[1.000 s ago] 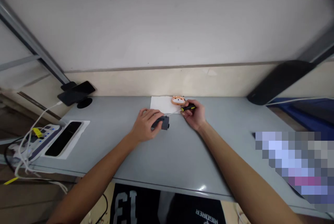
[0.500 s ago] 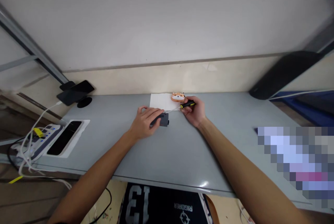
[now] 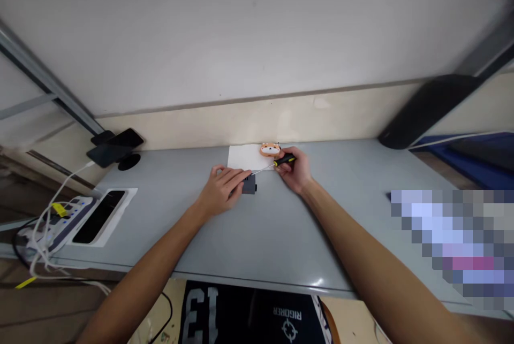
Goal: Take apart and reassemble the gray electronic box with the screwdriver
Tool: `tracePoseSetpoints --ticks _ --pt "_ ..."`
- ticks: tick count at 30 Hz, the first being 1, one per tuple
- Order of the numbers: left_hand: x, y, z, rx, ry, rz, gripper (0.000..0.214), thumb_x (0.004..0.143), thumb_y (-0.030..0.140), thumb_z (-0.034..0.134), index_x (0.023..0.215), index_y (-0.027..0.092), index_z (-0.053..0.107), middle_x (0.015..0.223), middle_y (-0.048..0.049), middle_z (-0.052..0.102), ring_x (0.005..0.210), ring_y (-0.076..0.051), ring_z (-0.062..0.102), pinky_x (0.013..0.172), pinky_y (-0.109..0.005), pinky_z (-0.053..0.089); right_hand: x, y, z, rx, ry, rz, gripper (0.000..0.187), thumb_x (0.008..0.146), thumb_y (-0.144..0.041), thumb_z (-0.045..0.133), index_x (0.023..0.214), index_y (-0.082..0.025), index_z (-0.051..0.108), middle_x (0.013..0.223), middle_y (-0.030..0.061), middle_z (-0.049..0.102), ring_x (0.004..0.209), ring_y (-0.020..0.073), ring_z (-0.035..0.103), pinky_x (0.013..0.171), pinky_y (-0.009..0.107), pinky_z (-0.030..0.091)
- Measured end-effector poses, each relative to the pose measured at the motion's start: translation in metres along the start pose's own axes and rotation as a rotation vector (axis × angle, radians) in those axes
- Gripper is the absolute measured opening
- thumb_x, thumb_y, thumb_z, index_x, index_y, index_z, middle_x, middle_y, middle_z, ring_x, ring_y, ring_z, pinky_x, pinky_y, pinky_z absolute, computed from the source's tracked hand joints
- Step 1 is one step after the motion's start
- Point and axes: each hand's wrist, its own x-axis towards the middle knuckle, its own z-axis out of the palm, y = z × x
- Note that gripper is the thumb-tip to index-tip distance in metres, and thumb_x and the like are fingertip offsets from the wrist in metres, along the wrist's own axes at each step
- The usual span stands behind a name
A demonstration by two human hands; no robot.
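Observation:
A small dark grey box with slots (image 3: 249, 185) rests on the grey desk, and my left hand (image 3: 221, 189) is closed over its left part, hiding much of it. In my right hand (image 3: 296, 170) is a screwdriver (image 3: 284, 160) with a black and yellow handle. Its thin metal shaft points left, and the tip meets the upper edge of the box near my left fingertips; the exact contact point is too small to tell. Just beyond the screwdriver sits an orange and white animal-faced case (image 3: 270, 149), at the edge of a white sheet of paper (image 3: 243, 157).
At the left a phone (image 3: 99, 216) lies on white paper beside a power strip (image 3: 74, 221) with tangled white cables. Behind them another phone (image 3: 114, 147) leans on a black stand. A dark cylinder (image 3: 429, 111) stands at the back right of the desk (image 3: 257, 242).
The whole view has shifted slightly. Both hands keep their grip, and the screwdriver tip stays at the box's upper edge.

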Motion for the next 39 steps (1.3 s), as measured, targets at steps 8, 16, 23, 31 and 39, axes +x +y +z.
tracePoseSetpoints --ticks 8,16,23,31,39 --pt "0.0005 -0.0015 0.0012 -0.021 0.006 0.014 0.042 0.103 0.018 0.046 0.144 0.022 0.054 0.125 -0.0083 0.073 0.105 -0.02 0.068 0.1 -0.042 0.038 0.0007 0.0002 -0.0011 -0.014 -0.005 0.0 0.018 0.078 -0.026 0.062 0.063 -0.018 0.057 0.043 -0.0065 0.032 0.039 0.0048 0.015 0.039 0.023 0.025" --pt "-0.0003 -0.0054 0.004 -0.068 0.015 0.029 0.041 0.102 0.018 0.048 0.143 0.022 0.056 0.125 -0.0078 0.072 0.107 -0.021 0.067 0.094 -0.04 0.045 0.001 0.0013 -0.002 -0.017 -0.015 0.02 0.017 0.079 -0.026 0.062 0.064 -0.02 0.056 0.041 -0.0076 0.028 0.039 0.0059 0.015 0.038 0.023 0.026" --pt "-0.0005 -0.0069 0.0037 -0.088 0.014 0.048 0.04 0.102 0.017 0.048 0.141 0.023 0.057 0.126 -0.0077 0.071 0.109 -0.022 0.066 0.094 -0.04 0.048 0.0001 0.0023 -0.004 -0.011 -0.021 0.002 0.018 0.079 -0.027 0.062 0.064 -0.02 0.056 0.04 -0.0082 0.029 0.036 0.0052 0.017 0.039 0.023 0.028" --pt "-0.001 -0.0074 0.0045 -0.053 -0.002 0.054 0.04 0.102 0.017 0.048 0.14 0.023 0.058 0.123 -0.0085 0.07 0.107 -0.022 0.066 0.092 -0.04 0.05 -0.0008 0.002 -0.0056 0.03 -0.018 -0.008 0.017 0.078 -0.027 0.063 0.064 -0.02 0.056 0.039 -0.0088 0.027 0.036 0.0053 0.017 0.038 0.022 0.028" --pt "-0.0016 -0.0067 0.0046 -0.028 -0.016 0.064 0.042 0.102 0.015 0.047 0.142 0.023 0.057 0.122 -0.0087 0.069 0.106 -0.022 0.065 0.091 -0.039 0.05 -0.0021 0.0017 -0.0052 0.037 -0.031 -0.018 0.02 0.081 -0.029 0.061 0.064 -0.019 0.059 0.037 -0.0084 0.026 0.037 0.0055 0.018 0.041 0.022 0.031"
